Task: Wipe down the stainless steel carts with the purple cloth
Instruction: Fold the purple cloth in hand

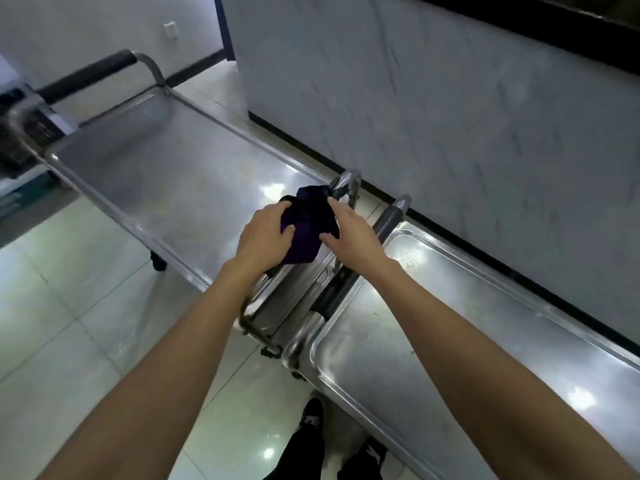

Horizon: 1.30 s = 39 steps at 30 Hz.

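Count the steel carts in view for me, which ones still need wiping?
2. One cart stretches away to the left; the other cart sits right, along the wall, specks on its top. Both hands hold the purple cloth where they meet. Others may sit outside the frame.

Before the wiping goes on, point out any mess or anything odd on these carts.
The right-hand cart's top has pale crumbs scattered near its handle end, plus a few small specks nearer the person. The left cart's top shows only faint smears. Both hands hold the purple cloth bunched between the carts.
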{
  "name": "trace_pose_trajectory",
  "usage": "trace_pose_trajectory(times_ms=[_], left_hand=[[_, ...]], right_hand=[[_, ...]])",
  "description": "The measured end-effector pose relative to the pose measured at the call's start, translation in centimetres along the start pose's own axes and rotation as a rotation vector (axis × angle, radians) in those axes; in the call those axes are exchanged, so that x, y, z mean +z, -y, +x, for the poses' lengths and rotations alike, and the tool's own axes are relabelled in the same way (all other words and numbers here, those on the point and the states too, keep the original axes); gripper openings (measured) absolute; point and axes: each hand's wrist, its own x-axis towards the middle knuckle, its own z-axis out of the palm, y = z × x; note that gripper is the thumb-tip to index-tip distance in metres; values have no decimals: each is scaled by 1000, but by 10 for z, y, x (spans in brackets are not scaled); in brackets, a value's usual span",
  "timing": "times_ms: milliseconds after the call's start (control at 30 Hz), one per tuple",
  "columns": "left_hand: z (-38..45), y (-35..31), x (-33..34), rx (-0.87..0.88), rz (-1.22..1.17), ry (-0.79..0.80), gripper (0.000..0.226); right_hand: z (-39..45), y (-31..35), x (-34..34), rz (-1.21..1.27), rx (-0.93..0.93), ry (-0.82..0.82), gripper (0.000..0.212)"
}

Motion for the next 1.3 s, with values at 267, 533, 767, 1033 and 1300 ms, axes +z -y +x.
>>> trace_pose_trajectory(times_ms=[267,533,767,1033,1300], left_hand=[[38,20,3,-58,15,118,68],[46,29,10,1,71,77,25],[37,10,6,46,-55,13,15],[42,-59,-21,157,-146,-27,13],[33,-159,-35,401,-272,-76,10]], right_hand=[[32,4,21,-78,135,-60,64],[28,-3,25,-139,35,-174,13],[10,0,14,50,81,-172,15],[-19,-3,-42,208,35,-389,18],[-79,-20,-119,278,-7,-621,19]])
